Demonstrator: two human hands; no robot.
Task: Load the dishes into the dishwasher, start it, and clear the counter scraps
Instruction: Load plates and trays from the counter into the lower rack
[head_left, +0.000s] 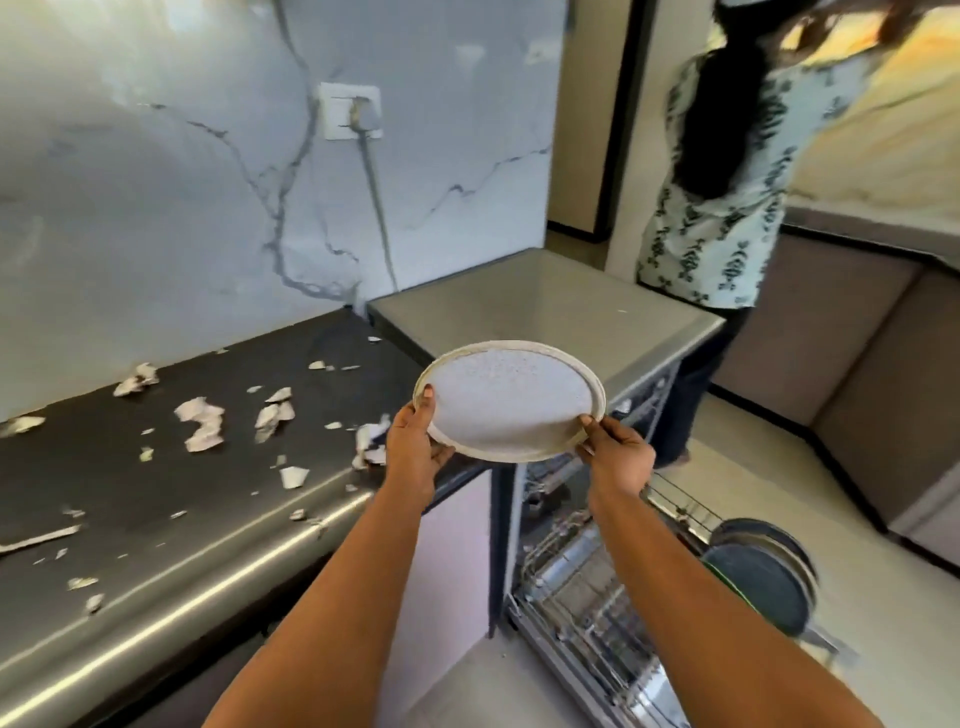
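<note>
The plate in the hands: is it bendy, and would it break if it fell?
Probably stiff: the plate keeps its flat round shape though the left hand and right hand hold only its opposite rims. It looks like speckled ceramic, so likely breakable on the hard floor. Two hands suggest it may be fairly heavy.

Logged matt speckled ceramic plate; glossy dark tabletop edged in brushed metal; crumpled paper scraps; shiny wire-metal dishwasher rack.
</note>
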